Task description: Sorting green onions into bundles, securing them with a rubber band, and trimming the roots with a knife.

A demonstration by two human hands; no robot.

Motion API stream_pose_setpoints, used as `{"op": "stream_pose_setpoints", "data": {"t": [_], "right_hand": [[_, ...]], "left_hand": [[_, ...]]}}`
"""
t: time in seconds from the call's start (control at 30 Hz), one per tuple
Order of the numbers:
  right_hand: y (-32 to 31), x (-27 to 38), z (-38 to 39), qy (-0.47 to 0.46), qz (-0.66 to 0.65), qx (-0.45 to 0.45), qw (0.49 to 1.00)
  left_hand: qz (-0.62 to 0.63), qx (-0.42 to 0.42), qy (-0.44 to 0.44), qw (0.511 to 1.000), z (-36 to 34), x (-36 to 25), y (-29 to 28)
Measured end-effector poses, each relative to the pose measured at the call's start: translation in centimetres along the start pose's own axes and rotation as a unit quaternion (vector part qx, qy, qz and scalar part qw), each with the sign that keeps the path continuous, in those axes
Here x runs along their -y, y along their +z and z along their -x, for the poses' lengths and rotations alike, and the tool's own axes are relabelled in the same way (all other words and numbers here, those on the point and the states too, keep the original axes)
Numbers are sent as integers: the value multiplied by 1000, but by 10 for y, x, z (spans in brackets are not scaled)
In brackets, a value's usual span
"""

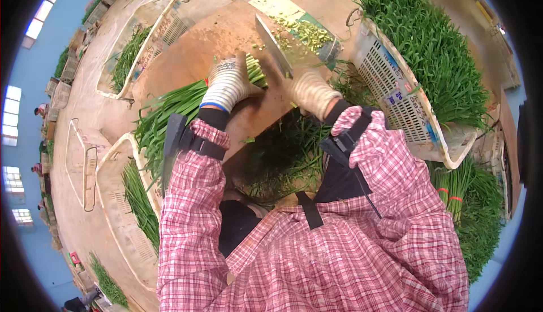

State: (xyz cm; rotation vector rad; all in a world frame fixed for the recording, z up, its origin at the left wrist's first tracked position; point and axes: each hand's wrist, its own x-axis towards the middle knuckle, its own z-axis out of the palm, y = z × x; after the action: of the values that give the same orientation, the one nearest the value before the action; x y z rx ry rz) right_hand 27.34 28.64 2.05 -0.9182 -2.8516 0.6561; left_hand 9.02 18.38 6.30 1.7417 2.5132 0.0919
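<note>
My left hand, in a striped white glove, is closed round a bundle of long-leaved greens that look like garlic chives. The leaves trail off to the left, and the pale stem ends stick out on the right of the hand. A bit of red band shows by the glove. My right hand, also gloved and slightly blurred, grips a large knife; its handle is hidden in the fist. The blade is tilted up and away, just right of the stem ends. Below both lies a brown board.
Chopped stem ends are heaped at the board's far right. A white crate heaped with greens leans at my right, above red-banded bundles. More crates stand at my left. Loose trimmings lie below the board.
</note>
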Motion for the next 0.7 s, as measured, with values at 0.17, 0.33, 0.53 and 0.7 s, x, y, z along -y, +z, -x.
{"op": "stream_pose_setpoints", "data": {"t": [0.17, 0.33, 0.53, 0.7], "right_hand": [[-15, -29, -1, -104, 23, -110, 988], [-15, -28, -24, -101, 92, -55, 989], [-1, -31, -12, -28, -145, -66, 987], [-9, -47, 30, -17, -303, -39, 952]], "left_hand": [[-14, -58, 16, 998, 22, 22, -22], [-25, -17, -10, 999, 46, 31, -39], [-141, -15, -17, 990, 27, -10, 0], [70, -7, 58, 996, 4, 36, -30]]}}
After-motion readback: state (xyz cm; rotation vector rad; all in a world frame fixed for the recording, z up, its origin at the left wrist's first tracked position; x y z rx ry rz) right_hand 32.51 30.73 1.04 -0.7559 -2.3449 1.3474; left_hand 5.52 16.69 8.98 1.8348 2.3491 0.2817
